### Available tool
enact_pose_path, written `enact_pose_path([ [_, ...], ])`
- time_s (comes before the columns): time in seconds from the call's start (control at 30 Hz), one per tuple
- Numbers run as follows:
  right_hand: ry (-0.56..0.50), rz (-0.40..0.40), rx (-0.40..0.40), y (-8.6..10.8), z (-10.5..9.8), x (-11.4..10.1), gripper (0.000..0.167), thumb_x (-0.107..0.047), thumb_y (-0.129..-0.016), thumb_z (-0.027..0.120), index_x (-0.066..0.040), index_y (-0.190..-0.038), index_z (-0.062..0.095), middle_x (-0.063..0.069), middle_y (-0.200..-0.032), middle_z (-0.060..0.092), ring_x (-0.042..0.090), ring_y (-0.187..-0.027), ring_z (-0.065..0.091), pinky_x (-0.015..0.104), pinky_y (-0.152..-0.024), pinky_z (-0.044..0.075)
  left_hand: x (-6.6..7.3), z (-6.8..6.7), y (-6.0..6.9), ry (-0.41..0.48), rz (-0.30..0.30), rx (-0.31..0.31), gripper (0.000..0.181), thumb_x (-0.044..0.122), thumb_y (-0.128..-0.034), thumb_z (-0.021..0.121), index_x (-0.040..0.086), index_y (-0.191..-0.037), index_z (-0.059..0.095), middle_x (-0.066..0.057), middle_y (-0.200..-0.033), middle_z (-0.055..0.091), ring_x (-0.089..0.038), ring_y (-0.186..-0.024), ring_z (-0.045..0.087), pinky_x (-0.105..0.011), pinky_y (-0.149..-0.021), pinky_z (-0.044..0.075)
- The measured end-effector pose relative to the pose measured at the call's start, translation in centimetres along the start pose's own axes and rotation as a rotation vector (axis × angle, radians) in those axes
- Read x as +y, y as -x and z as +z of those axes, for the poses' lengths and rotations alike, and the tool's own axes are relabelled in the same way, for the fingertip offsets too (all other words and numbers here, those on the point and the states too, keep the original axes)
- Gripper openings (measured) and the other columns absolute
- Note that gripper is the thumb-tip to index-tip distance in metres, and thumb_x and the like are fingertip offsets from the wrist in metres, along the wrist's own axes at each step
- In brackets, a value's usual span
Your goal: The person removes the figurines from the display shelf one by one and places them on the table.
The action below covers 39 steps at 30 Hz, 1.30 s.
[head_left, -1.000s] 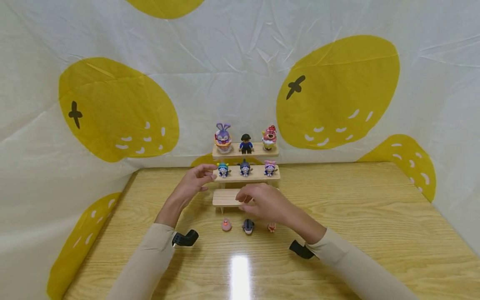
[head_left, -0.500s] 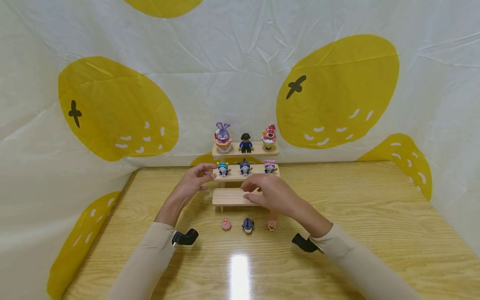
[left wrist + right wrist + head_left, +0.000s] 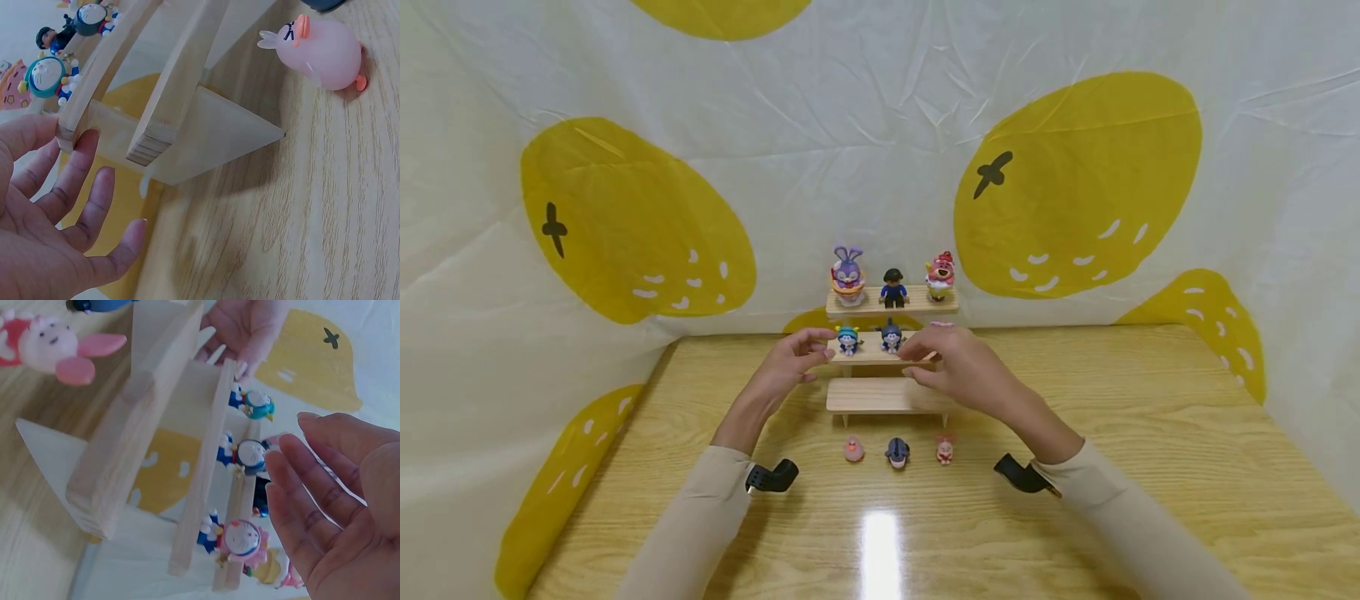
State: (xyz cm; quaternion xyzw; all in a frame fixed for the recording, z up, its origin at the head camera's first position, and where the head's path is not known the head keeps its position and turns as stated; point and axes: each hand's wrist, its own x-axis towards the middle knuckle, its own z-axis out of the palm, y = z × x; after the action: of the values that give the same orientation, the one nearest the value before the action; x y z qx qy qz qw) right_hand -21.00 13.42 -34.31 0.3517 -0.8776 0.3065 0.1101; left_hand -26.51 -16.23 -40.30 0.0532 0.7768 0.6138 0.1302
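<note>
My left hand (image 3: 790, 360) is at the left end of the stand's middle step (image 3: 910, 350), its thumb and a finger pinching that end in the left wrist view. My right hand (image 3: 958, 367) hovers in front of the step's right part, fingers slightly bent and apart, holding nothing. On this step stand a teal-hatted figurine (image 3: 848, 340), a dark-hooded figurine (image 3: 891, 337) and a pink-hooded figurine (image 3: 242, 537), which the right hand mostly hides in the head view. The bare lower step (image 3: 872, 396) is below.
The top step (image 3: 872, 305) bears a purple rabbit figurine (image 3: 847, 275), a blue-shirted toy figure (image 3: 893, 287) and a pink bear figurine (image 3: 940, 275). In front on the table lie a pink duck (image 3: 853, 450), a grey shark-like toy (image 3: 897, 452) and a pink pig-like figurine (image 3: 944, 450). Patterned cloth hangs behind.
My right hand has moved right and slightly up, from over the lower step to before the pink-hooded figurine. The left hand has stayed at the step's end.
</note>
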Motion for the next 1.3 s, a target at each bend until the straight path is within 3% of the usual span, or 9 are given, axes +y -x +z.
enact_pose_path([
  [0.33, 0.03, -0.05, 0.137, 0.1, -1.2, 1.0, 0.02, -0.004, -0.087, 0.079, -0.007, -0.106, 0.074, 0.006, -0.106, 0.075, 0.027, -0.095, 0.071, 0.043, -0.079, 0.058, -0.1, -0.1, -0.1, -0.003, -0.007, 0.002, 0.035, 0.024, -0.1009, 0.066, 0.017, -0.135, 0.062, -0.007, -0.12, 0.057, -0.023, -0.113, 0.056, -0.057, -0.102, 0.044],
  [0.7, 0.048, -0.022, 0.24, -0.1, -1.7, 2.3, 0.025, -0.002, -0.085, 0.081, -0.006, -0.108, 0.073, 0.011, -0.106, 0.073, 0.03, -0.095, 0.068, 0.043, -0.08, 0.054, -0.2, -0.1, -0.1, -0.001, 0.011, -0.004, 0.037, 0.025, -0.1005, 0.067, 0.016, -0.136, 0.061, -0.006, -0.117, 0.059, -0.03, -0.117, 0.056, -0.057, -0.101, 0.043],
  [0.93, 0.03, 0.043, 0.24, -0.1, -1.5, 3.6, 0.031, -0.003, -0.085, 0.081, -0.006, -0.116, 0.072, 0.011, -0.119, 0.071, 0.031, -0.108, 0.066, 0.048, -0.087, 0.056, -0.1, 0.0, -0.1, 0.017, 0.005, -0.005, 0.036, 0.024, -0.1007, 0.066, 0.014, -0.136, 0.061, -0.006, -0.116, 0.058, -0.041, -0.126, 0.05, -0.058, -0.102, 0.042],
  [1.3, -0.113, 0.169, 0.189, 0.3, -1.5, 4.6, 0.041, -0.007, -0.087, 0.081, -0.007, -0.126, 0.069, 0.009, -0.126, 0.068, 0.03, -0.111, 0.066, 0.048, -0.091, 0.056, -0.1, 0.1, -0.2, 0.004, 0.0, 0.0, 0.036, 0.024, -0.1005, 0.067, 0.016, -0.136, 0.062, -0.005, -0.116, 0.058, -0.028, -0.114, 0.056, -0.056, -0.101, 0.044],
])
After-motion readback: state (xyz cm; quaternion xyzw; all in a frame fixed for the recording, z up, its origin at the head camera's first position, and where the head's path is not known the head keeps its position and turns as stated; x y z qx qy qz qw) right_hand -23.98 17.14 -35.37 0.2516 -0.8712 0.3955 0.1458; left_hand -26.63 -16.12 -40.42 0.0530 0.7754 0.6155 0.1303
